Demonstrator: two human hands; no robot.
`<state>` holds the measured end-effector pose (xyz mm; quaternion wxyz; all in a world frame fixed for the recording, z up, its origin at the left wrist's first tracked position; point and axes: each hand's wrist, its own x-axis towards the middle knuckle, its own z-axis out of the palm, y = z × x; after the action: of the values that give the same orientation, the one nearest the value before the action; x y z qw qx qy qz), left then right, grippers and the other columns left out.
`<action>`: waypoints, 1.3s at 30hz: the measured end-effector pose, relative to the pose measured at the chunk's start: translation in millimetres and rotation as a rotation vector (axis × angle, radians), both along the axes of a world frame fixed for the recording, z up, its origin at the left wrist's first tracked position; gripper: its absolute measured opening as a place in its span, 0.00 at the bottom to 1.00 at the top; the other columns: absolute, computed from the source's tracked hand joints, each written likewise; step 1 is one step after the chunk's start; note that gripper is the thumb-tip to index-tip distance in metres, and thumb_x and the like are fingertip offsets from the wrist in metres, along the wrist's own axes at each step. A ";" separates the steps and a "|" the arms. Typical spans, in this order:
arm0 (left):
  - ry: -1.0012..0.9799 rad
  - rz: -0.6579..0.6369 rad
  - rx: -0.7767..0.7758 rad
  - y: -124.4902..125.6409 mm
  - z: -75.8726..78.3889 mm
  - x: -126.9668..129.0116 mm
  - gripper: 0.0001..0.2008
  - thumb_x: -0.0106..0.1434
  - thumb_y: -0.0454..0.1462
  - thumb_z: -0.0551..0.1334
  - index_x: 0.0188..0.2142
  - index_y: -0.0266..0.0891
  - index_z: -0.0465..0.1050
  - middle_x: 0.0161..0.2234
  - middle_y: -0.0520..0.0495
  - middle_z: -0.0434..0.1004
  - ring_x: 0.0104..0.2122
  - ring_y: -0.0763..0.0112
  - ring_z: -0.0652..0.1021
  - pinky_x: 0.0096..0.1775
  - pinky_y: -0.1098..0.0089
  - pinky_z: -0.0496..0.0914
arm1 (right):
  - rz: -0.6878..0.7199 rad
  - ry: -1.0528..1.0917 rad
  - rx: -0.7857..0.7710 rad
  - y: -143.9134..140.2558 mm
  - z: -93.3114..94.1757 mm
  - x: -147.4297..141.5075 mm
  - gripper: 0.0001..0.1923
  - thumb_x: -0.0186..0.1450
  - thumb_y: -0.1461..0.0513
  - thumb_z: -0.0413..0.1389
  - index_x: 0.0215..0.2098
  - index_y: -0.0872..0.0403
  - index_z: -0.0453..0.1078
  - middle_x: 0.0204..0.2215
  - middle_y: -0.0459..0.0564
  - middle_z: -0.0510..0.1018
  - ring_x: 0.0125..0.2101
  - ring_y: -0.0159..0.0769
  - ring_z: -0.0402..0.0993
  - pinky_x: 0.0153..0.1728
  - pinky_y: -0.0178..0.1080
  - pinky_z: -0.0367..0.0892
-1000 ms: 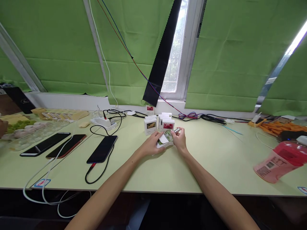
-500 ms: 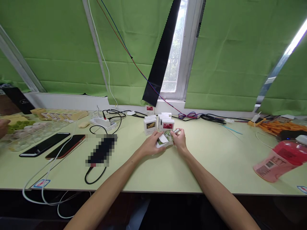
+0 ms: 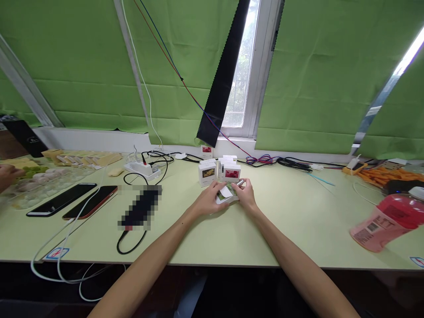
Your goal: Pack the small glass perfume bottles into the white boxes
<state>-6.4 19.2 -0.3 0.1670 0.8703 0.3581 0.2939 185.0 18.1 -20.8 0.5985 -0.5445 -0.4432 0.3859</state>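
My left hand (image 3: 208, 201) is closed around the left side of a small white box (image 3: 228, 200), just above or on the table. The box has a green picture on its upper face, and a white paper-like piece (image 3: 225, 191) lies over part of it. In my right hand (image 3: 247, 194) a short silver cylindrical object (image 3: 240, 182) is pinched against the box's right edge; its exact kind cannot be made out. Right behind my hands stand a white box with a yellow picture (image 3: 208, 173) and one with a red picture (image 3: 232, 174).
A power strip (image 3: 143, 169) with black cables sits left of the boxes. Phones (image 3: 62, 199) and white cords lie on the left, near egg-like items in clear trays and another person's hand (image 3: 9, 176). A pink bottle (image 3: 380, 221) stands at the right.
My right hand has shifted slightly left, bringing the silver object lower and closer over the box. My left hand keeps its place. The other person's hand at the left edge has moved a little.
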 end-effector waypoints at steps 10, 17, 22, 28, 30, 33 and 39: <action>0.013 0.008 0.011 1.6 -1.5 0.1 0.37 0.58 0.47 0.71 0.65 0.48 0.64 0.55 0.43 0.71 0.51 0.55 0.77 0.53 0.57 0.73 | -0.057 -0.009 0.018 4.4 -1.6 1.9 0.17 0.62 0.47 0.55 0.41 0.49 0.64 0.30 0.47 0.79 0.30 0.41 0.78 0.28 0.38 0.69; -0.004 0.015 0.010 0.4 -0.4 1.1 0.36 0.57 0.47 0.71 0.64 0.48 0.66 0.53 0.43 0.72 0.50 0.54 0.77 0.53 0.56 0.73 | -0.041 -0.043 -0.005 2.0 -0.2 2.1 0.15 0.62 0.48 0.55 0.39 0.49 0.64 0.25 0.44 0.76 0.24 0.38 0.74 0.25 0.37 0.67; -0.022 0.025 0.001 -0.2 -0.6 1.1 0.36 0.56 0.48 0.71 0.63 0.49 0.67 0.53 0.43 0.73 0.50 0.54 0.77 0.52 0.57 0.74 | -0.018 -0.048 -0.007 1.5 -1.1 0.8 0.17 0.60 0.47 0.56 0.39 0.49 0.65 0.22 0.42 0.74 0.21 0.37 0.70 0.21 0.36 0.64; -0.016 0.031 -0.003 -0.9 -0.1 1.4 0.36 0.57 0.48 0.71 0.63 0.48 0.67 0.53 0.43 0.73 0.50 0.53 0.77 0.52 0.57 0.73 | -0.015 -0.032 -0.015 1.2 -0.9 1.1 0.17 0.60 0.47 0.56 0.39 0.49 0.66 0.25 0.45 0.77 0.23 0.38 0.73 0.21 0.36 0.66; -0.017 0.033 0.001 -1.6 0.6 1.7 0.36 0.57 0.48 0.71 0.63 0.48 0.67 0.53 0.43 0.73 0.51 0.53 0.77 0.52 0.57 0.74 | -0.011 -0.037 -0.015 1.2 -0.8 1.4 0.17 0.60 0.47 0.56 0.39 0.49 0.66 0.25 0.44 0.77 0.22 0.37 0.72 0.21 0.36 0.66; -0.034 0.037 0.006 -2.9 2.0 2.2 0.34 0.57 0.47 0.71 0.63 0.48 0.68 0.54 0.43 0.74 0.50 0.54 0.77 0.50 0.58 0.74 | -0.008 -0.052 -0.012 1.8 -1.1 1.5 0.17 0.60 0.47 0.55 0.39 0.49 0.66 0.23 0.43 0.77 0.20 0.36 0.70 0.20 0.36 0.65; -0.033 0.045 0.008 -3.5 2.4 2.8 0.34 0.57 0.48 0.71 0.62 0.48 0.68 0.53 0.43 0.74 0.49 0.55 0.78 0.49 0.58 0.74 | -0.007 -0.068 -0.002 1.5 -0.4 1.1 0.18 0.58 0.46 0.57 0.38 0.48 0.66 0.22 0.42 0.75 0.18 0.35 0.68 0.20 0.36 0.63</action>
<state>-3.6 15.7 2.1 0.1627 0.8577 0.3737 0.3134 186.1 19.5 -21.2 0.5837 -0.5594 -0.4611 0.3657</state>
